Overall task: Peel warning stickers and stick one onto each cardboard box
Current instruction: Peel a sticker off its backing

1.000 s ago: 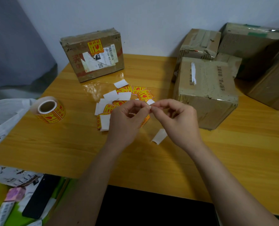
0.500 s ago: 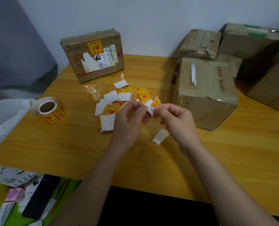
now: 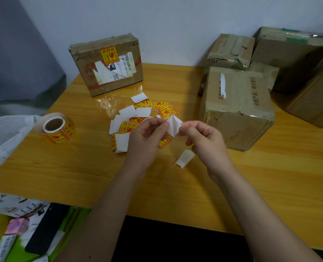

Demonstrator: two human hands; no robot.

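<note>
My left hand (image 3: 147,137) and my right hand (image 3: 204,138) pinch one warning sticker (image 3: 173,126) between them above the table, its white side toward me and partly split from its backing. Behind the hands lies a pile of cut yellow-and-red stickers (image 3: 138,118), some face down. A sticker roll (image 3: 57,128) lies at the left. The cardboard box at the back left (image 3: 107,65) carries a yellow sticker on its face. The nearest box on the right (image 3: 236,106) shows no yellow sticker. More boxes (image 3: 230,50) are stacked behind it.
A curled white backing scrap (image 3: 184,158) lies on the wooden table (image 3: 81,176) just below my right hand. A white plastic bag (image 3: 3,135) hangs over the left edge. Below the table's front edge are a dark phone-like object (image 3: 45,229) and small packets.
My hands have drawn slightly apart and the sticker between them has opened up, its white side now spread wider. The boxes, roll and pile stayed put.
</note>
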